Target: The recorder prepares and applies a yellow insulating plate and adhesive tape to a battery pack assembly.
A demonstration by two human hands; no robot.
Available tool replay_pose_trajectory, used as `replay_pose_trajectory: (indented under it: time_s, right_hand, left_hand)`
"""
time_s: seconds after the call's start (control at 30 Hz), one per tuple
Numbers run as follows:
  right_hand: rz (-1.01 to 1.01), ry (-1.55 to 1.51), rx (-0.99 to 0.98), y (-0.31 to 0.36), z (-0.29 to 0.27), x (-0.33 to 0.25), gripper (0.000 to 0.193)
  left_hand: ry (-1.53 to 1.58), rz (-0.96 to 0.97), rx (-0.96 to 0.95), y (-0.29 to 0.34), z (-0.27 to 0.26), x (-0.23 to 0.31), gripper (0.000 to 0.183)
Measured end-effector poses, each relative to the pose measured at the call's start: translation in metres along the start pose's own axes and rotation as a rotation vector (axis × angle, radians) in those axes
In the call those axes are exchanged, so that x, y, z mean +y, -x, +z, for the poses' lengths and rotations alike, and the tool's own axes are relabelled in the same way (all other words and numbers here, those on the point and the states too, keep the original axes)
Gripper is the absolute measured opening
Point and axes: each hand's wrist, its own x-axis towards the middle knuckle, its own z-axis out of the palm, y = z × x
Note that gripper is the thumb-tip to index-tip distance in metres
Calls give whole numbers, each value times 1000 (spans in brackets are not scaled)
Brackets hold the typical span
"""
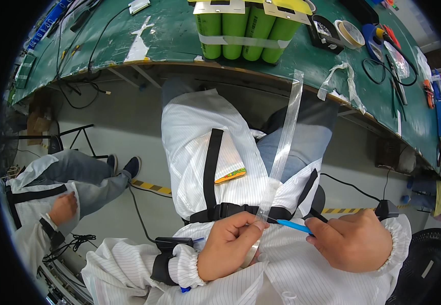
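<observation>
My left hand (pixel 230 244) is closed in front of my waist, pinching a strip of clear, lengthwise-lined filament tape (pixel 286 134). The strip runs up over my lap, and its far end reaches the bench edge. From the right, my right hand (pixel 355 241) grips a slim blue tool (pixel 295 226) with a thin dark tip. That tip points at the tape, right beside my left fingertips; whether it touches is too small to tell. Ahead on the bench stands a block of green cylindrical battery cells (pixel 243 33), banded with clear tape and topped by yellow and metal pieces.
On the green bench (pixel 174 40) lie a black tray (pixel 325 33), tape rolls (pixel 350 34), a crumpled tape piece (pixel 350 84) and pliers (pixel 428 94). Cables (pixel 73 76) hang off its left side. A co-worker (pixel 52 193) sits at my left; a black basket (pixel 423 264) stands lower right.
</observation>
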Motion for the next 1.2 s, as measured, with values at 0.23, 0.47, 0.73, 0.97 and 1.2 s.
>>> replay_pose_trajectory:
  time_s: [0.23, 0.47, 0.73, 0.97, 1.2]
  right_hand:
    - [-16, -3, 17, -1, 2, -3, 28]
    - [7, 319, -77, -12, 4, -13, 28]
    - [83, -3, 82, 1, -32, 6, 23]
    - [43, -190, 160, -26, 9, 12, 24]
    - [13, -63, 48, -3, -4, -1, 22]
  left_hand:
    - [-35, 10, 4, 1, 1, 0, 19]
    - [-51, 31, -10, 2, 4, 0, 20]
    - [-56, 40, -19, 2, -2, 0, 19]
    - [-218, 148, -72, -5, -4, -3, 21]
    - [-222, 136, -62, -5, -5, -6, 21]
